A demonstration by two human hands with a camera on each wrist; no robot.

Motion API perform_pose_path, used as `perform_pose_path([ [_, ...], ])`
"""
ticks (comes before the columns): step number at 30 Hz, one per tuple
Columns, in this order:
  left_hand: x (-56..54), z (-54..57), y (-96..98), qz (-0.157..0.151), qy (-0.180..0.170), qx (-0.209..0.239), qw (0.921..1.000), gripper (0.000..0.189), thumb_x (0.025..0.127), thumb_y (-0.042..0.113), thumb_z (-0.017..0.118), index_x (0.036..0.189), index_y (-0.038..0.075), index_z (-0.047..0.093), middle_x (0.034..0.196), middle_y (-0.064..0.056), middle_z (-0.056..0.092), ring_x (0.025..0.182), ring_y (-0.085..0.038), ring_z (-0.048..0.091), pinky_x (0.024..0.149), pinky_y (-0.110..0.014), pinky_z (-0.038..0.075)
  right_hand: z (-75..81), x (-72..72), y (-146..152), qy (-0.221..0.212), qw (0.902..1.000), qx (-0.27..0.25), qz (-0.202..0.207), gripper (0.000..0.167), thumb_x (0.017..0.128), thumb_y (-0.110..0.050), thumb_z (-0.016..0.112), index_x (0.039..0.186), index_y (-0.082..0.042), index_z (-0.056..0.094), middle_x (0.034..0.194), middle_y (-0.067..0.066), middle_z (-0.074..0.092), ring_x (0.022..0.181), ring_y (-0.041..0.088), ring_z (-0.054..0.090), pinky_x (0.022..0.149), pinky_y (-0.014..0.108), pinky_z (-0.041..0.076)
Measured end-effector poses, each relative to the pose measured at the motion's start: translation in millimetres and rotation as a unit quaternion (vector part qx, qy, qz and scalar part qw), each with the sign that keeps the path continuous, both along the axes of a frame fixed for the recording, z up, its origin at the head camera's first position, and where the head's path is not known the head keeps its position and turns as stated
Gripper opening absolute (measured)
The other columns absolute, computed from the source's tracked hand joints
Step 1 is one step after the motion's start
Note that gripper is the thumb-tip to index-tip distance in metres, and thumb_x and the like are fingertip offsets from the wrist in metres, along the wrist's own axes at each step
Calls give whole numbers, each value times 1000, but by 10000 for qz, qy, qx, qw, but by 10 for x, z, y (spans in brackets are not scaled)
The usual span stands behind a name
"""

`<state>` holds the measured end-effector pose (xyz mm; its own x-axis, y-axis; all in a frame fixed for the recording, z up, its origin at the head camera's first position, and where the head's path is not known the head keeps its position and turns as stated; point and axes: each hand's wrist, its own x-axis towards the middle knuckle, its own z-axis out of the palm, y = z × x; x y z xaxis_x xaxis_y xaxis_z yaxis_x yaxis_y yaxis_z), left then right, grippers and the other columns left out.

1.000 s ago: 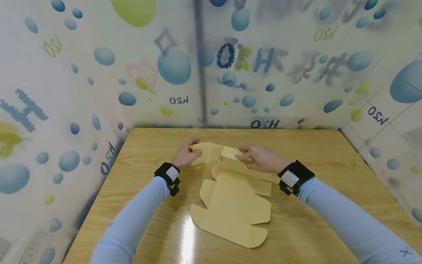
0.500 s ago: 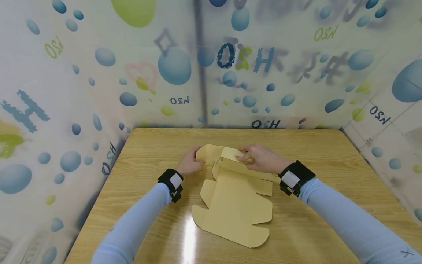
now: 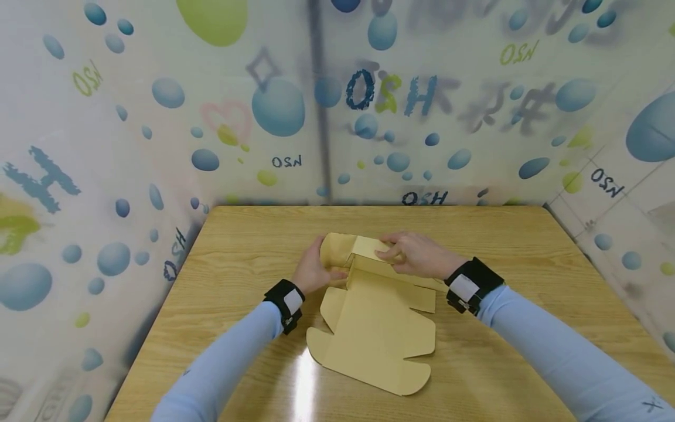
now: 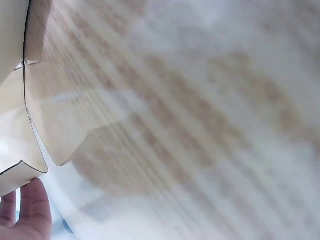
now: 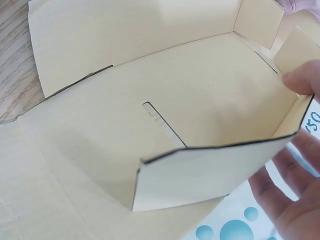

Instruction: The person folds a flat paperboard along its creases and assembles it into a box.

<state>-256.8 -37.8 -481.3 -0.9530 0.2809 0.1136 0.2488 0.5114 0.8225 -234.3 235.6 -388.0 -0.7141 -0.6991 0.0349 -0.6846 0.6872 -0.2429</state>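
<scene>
Your cardboard blank (image 3: 377,334) lies on the wood-grain surface (image 3: 517,234), roughly midway between its left and right edges, with the partly folded end towards the far edge. The main panel is flat; the raised section (image 3: 364,247) stands across the far end, and notched side flaps (image 3: 419,334) project to left and right.

Your right hand (image 3: 422,252) pinches the raised section, thumb on one side and fingers on the other. In the right wrist view, a narrow slot (image 5: 165,122) is visible in the cardboard. Your left hand (image 3: 313,266) grips the end flap (image 3: 337,251) on the side facing the far left corner of the surface; the fingers curl round its outer side and the thumb extends below it. Whether that thumb presses on the cardboard cannot be told.

A black strap (image 3: 285,302) is fitted at each wrist, next to the light blue sleeves (image 3: 221,363). The backdrop (image 3: 464,35), printed with blue and green spots, rises beyond the far edge of the surface
</scene>
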Motion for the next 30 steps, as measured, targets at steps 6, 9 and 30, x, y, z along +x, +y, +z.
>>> perform_pose_path([
  [6, 65, 22, -34, -38, 62, -143, 9999, 87, 75, 19, 90, 146, 4, 43, 135, -17, 61, 123, -35, 61, 107, -49, 48, -16, -20, -1, -11, 10000, -16, 42, 41, 85, -4, 78, 126, -9, 71, 138, 32, 57, 112, 43, 66, 77, 39, 58],
  [9, 113, 52, -32, -86, 98, -241, 9996, 78, 78, 18, 87, 144, 6, 46, 133, -15, 63, 122, -33, 62, 105, -48, 50, -23, -24, 4, -14, 10000, 35, 22, 41, 85, -5, 78, 126, -9, 72, 139, 32, 57, 111, 43, 66, 74, 38, 58],
  [30, 259, 377, 160, -741, -210, -621, 9951, 52, 103, 8, 42, 154, 3, 34, 139, -19, 57, 58, -12, 47, 72, -31, 48, 1, -123, 17, -783, 9960, -256, -336, 43, 90, -2, 70, 133, -5, 65, 144, 33, 52, 65, 10, 66, 46, 21, 43],
])
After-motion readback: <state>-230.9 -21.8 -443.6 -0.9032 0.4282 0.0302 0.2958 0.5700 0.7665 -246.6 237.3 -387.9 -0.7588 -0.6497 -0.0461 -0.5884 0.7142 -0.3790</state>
